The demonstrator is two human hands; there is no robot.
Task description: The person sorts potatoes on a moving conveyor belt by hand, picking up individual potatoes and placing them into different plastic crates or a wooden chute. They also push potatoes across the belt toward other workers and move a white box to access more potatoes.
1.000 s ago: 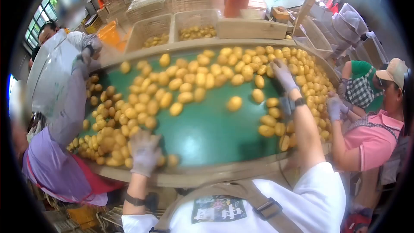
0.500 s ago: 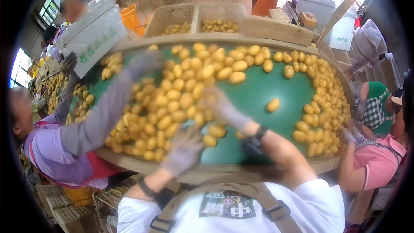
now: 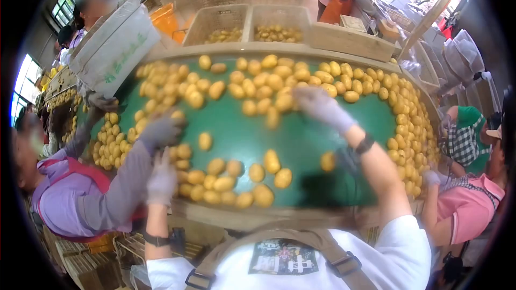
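Note:
Many yellow potatoes (image 3: pixel 263 91) lie on a green conveyor belt (image 3: pixel 344 134). My left hand (image 3: pixel 162 180), in a pale glove, is at the belt's near edge, against the left side of a cluster of potatoes (image 3: pixel 223 183). Its fingers stretch away from me. Slightly blurred, my right hand (image 3: pixel 322 106) in a similar glove reaches across the belt with its fingers extended against the right side of the far group. No potato shows held in either hand. A co-worker's grey-gloved hand (image 3: pixel 161 129) is just beyond my left hand.
Left, a person in purple works close beside me; a white box (image 3: pixel 115 48) leans over the belt. Two crates (image 3: pixel 215 17) with potatoes stand behind the far wooden rim (image 3: pixel 258 48). At right, a person in a pink shirt (image 3: pixel 473 201) stands against the potato-lined end.
My left hand has moved left, and my right hand has moved away from me and right. The central heap has spread apart, baring green belt. The co-worker's grey-gloved hand has come nearer to me.

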